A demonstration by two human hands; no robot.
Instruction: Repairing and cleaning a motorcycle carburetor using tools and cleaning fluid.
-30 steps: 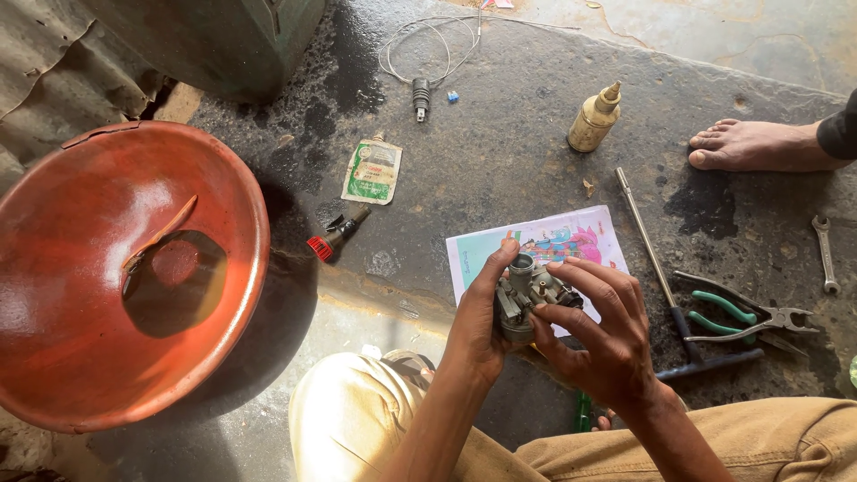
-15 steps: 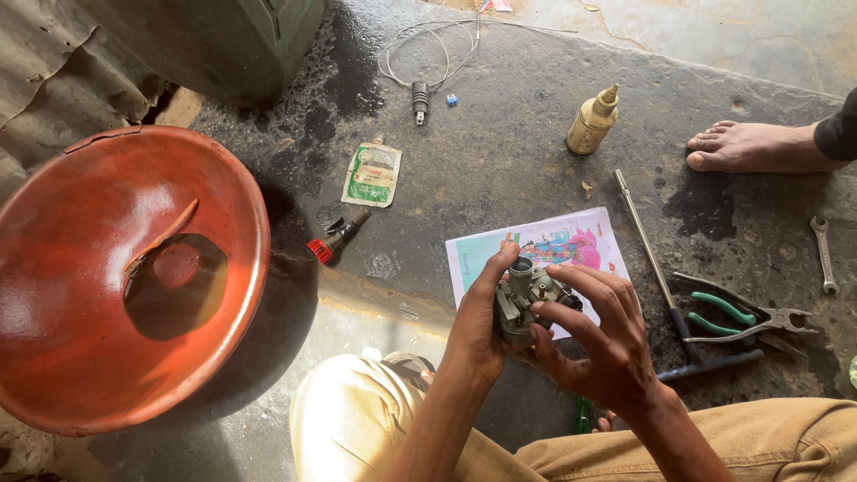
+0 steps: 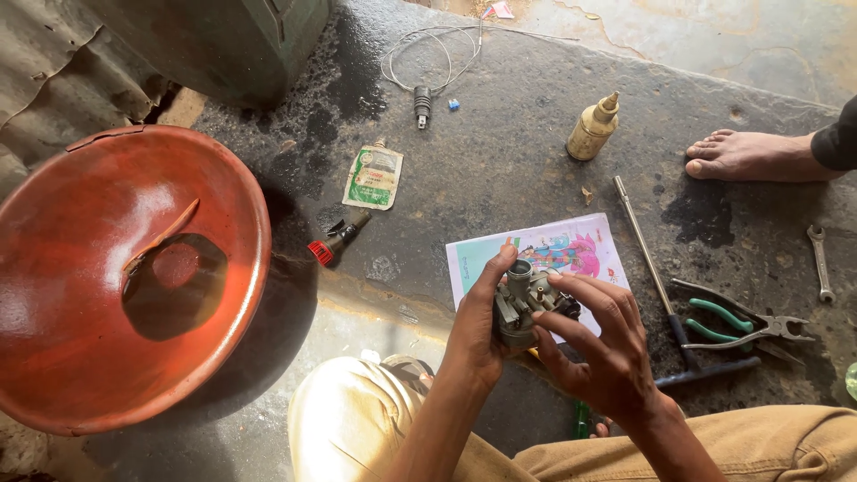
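I cradle the carburetor (image 3: 527, 308) in my left hand (image 3: 478, 335) above the colourful printed sheet (image 3: 536, 254), right hand (image 3: 603, 353) fingertips pinching its top. It looks mostly assembled; pliers (image 3: 745, 323), T-handle wrench (image 3: 665, 299) and oil bottle (image 3: 594, 128) lie unused nearby.

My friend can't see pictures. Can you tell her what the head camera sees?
Both hands hold a small grey metal engine part, the left hand cupping it and the right hand touching its top, above a colourful paper on a dark, oily floor. A big orange bowl sits left; pliers, a wrench and a small bottle lie around.
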